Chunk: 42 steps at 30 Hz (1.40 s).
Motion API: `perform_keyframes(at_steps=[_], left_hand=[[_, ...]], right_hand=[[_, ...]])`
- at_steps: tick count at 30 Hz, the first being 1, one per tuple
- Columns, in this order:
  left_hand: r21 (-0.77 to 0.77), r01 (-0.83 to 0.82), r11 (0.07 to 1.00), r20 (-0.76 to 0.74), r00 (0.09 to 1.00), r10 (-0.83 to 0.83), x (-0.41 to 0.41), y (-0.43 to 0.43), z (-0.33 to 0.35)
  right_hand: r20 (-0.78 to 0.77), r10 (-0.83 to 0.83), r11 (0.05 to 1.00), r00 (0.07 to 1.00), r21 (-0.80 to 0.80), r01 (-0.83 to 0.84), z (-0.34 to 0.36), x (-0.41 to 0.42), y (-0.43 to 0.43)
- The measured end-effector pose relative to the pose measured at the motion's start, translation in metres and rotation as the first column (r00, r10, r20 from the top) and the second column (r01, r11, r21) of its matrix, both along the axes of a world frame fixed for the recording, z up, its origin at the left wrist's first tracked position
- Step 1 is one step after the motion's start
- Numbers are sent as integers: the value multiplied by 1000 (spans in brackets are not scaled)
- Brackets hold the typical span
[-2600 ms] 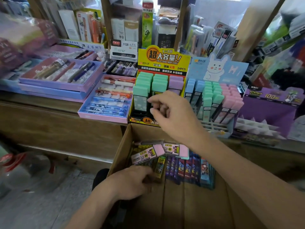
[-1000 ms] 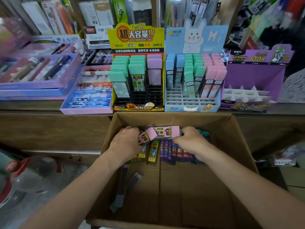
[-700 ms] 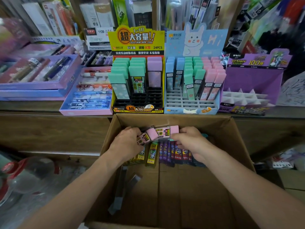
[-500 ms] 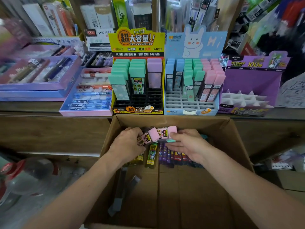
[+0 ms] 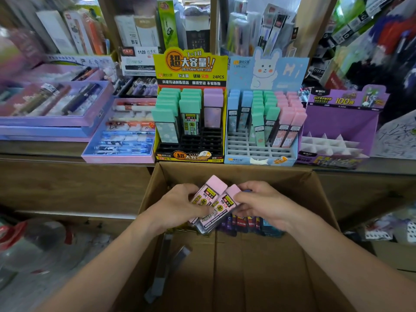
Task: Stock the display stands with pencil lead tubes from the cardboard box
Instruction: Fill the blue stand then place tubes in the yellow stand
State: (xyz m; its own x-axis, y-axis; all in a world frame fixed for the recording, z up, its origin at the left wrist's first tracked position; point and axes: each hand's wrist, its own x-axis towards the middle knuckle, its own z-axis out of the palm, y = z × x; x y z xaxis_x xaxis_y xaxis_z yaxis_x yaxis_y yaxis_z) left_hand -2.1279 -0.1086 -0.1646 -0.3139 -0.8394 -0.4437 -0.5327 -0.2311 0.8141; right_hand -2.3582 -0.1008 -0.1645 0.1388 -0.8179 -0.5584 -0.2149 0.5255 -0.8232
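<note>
- Cardboard box (image 5: 236,174) sits open below the counter, with a row of dark tubes (image 5: 247,222) at its far end.
- Left hand (image 5: 177,206): fingers curled round a pink-capped lead tube (image 5: 212,189), held above the box.
- Right hand (image 5: 263,204): pinches a second pink-capped tube (image 5: 227,201), which touches the first.
- Yellow stand (image 5: 190,155) on the counter: green and purple tubes upright in the rear rows.
- Blue stand (image 5: 258,159) sits just beside it, on the right.
</note>
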Motion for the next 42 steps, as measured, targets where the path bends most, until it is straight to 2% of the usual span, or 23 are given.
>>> perform_keyframes(at_steps=[7, 10, 15, 18, 23, 29, 34, 37, 42], left_hand=[[223, 62, 973, -176, 984, -23, -5, 11, 11], [264, 55, 963, -181, 983, -7, -4, 13, 15], [322, -2, 947, -291, 951, 101, -4, 17, 23], [393, -53, 918, -388, 896, 218, -5, 20, 26], [427, -27, 904, -483, 838, 253, -4, 31, 36], [294, -127, 947, -539, 796, 274, -3, 38, 39], [231, -210, 950, -530, 792, 304, -6, 40, 37], [250, -235, 939, -569, 749, 339, -5, 40, 38], [362, -309, 879, -626, 618, 475, 3, 37, 36]], right_hand=[[118, 99, 995, 988, -6, -98, 9, 0, 2], [168, 117, 993, 979, -30, -114, 13, 0, 2], [300, 97, 994, 949, -85, -75, 24, 2, 1], [353, 97, 991, 930, -123, -57, 33, 5, 0], [290, 116, 965, 950, -261, -38, 44, 10, -2], [238, 108, 954, 965, -297, -34, 59, 13, -5], [-10, 97, 928, 995, -361, -94, 61, 27, -8], [21, 103, 927, 994, -364, -88, 62, 30, -13], [128, 66, 948, 990, -318, -22, 64, 28, -20]])
